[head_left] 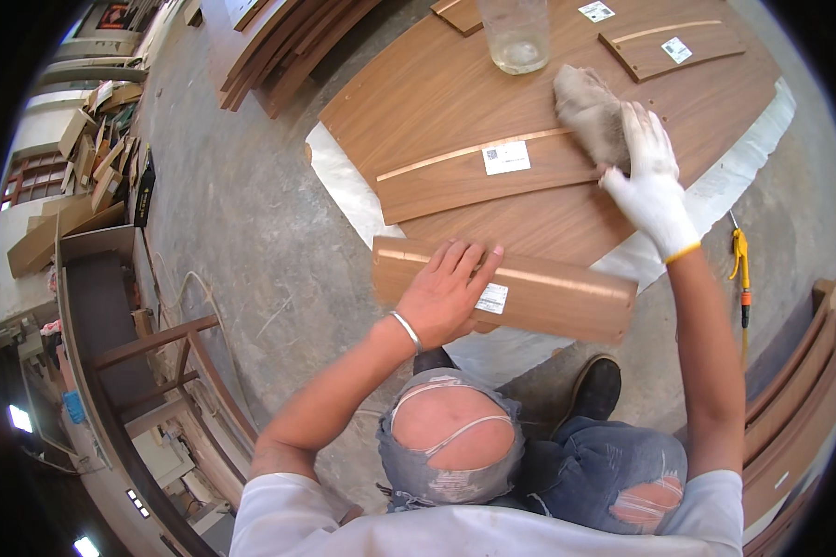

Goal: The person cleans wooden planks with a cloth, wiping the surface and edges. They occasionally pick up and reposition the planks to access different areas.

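From the near panel (567,299), rag (587,113) at one o'clock, jar (518,51) on the board (390,107) at twelve, air gun (739,252) at three!

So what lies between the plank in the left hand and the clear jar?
Another labelled wooden plank, lying on the large wooden panel, whose bare surface shows on both sides of it, in the head view.

We see warm brown grain on big panel (437,102). At its near edge, our board (567,311): brown, paler tan strip (548,280) lengthwise, white label (492,298). Toward right edge, rag (587,110): greyish beige. Our right glove (652,176): white, yellow cuff trim (684,252). Our bracelet (403,331): silver. Our jeans (576,464): faded grey-blue. Our shirt (492,531): white. Beyond right edge, air gun (740,251): yellow, orange fitting (746,298). Floor (251,186): mottled grey.
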`<act>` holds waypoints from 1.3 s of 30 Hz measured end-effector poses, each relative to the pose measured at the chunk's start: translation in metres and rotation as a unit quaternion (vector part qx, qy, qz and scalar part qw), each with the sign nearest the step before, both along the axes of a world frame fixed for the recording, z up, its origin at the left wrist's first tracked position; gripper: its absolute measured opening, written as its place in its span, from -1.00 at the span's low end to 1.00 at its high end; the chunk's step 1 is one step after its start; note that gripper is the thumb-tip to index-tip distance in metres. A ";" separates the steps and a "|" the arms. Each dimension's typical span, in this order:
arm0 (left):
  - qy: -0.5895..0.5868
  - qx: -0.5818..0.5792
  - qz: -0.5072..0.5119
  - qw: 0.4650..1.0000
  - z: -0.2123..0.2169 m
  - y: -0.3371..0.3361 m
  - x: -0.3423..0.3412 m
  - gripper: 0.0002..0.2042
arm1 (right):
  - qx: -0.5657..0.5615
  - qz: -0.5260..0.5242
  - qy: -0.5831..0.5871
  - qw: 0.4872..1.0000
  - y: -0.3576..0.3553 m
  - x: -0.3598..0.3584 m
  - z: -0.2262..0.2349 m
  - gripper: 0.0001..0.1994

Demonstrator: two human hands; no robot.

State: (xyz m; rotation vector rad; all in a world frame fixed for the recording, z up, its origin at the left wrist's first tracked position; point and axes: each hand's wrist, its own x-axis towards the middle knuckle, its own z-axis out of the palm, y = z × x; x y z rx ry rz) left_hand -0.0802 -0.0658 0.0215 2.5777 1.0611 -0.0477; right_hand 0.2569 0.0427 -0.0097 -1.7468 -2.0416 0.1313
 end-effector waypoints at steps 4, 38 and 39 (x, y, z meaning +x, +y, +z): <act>0.061 0.045 -0.053 0.996 0.004 0.000 -0.008 0.00 | 0.096 0.083 0.055 0.990 -0.075 -0.038 0.030 -0.31; -0.055 -0.050 0.053 0.996 -0.020 0.005 0.039 0.01 | -0.510 -0.051 0.691 0.510 -0.184 -0.058 -0.025 -0.62; -0.053 -0.043 0.061 0.996 -0.023 0.007 0.031 0.00 | -0.540 -0.038 0.668 0.510 -0.176 -0.052 -0.011 -0.63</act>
